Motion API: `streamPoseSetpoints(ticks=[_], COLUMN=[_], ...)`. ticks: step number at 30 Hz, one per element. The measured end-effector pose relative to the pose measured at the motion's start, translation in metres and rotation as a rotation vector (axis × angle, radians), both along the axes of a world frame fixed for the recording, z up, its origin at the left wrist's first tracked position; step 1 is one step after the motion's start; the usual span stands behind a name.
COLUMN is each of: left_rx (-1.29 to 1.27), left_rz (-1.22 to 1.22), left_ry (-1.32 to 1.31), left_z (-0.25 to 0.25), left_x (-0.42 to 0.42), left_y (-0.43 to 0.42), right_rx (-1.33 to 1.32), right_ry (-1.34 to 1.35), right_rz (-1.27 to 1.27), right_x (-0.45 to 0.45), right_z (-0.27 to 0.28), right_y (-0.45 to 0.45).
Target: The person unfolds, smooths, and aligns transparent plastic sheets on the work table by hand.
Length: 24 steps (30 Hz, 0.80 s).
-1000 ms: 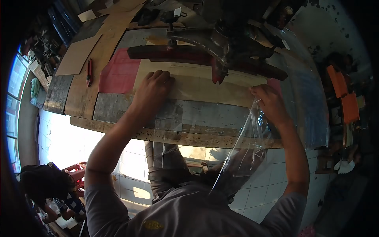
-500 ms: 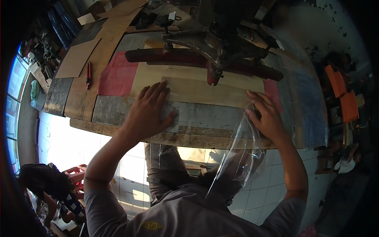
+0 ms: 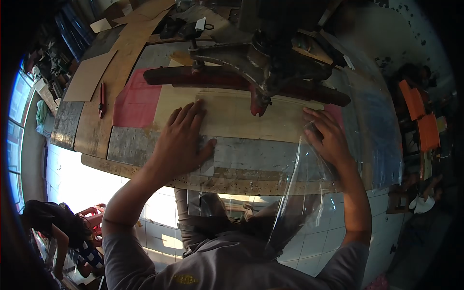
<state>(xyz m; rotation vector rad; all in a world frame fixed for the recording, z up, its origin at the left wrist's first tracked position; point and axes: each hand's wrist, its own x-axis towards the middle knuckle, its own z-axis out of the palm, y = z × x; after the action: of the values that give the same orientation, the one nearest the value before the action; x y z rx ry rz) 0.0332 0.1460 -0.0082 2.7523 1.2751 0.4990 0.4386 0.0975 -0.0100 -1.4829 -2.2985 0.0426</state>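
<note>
Has a sheet [image 3: 241,120] on the desk [image 3: 89,128], reaching under the press bar [image 3: 212,78] — with plastic film [image 3: 289,193] hanging over the near edge, a cutter [image 3: 102,101] to the left, a cardboard panel [image 3: 89,75] behind and left of it.

Worn surface [image 3: 92,133] of wood and grey panels
At left lie a brown sheet [image 3: 90,79] and a red tool [image 3: 102,100]; centrally, a pink sheet [image 3: 137,102] and yellowish sheet [image 3: 261,121], with clear film [image 3: 296,166] overhanging the front edge.
</note>
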Motion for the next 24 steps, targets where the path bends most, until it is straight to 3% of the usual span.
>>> streamPoseSetpoints(ticks=[24], left_rx=[-0.066], left_rz=[0.009], left_ry=[-0.049], left_z=[-0.003], left_x=[-0.002], left_y=[0.011], right_rx=[-0.015], right_ry=[0.079], right_rz=[-0.055], right_x=[-0.009], right_z=[-0.005], right_y=[0.01])
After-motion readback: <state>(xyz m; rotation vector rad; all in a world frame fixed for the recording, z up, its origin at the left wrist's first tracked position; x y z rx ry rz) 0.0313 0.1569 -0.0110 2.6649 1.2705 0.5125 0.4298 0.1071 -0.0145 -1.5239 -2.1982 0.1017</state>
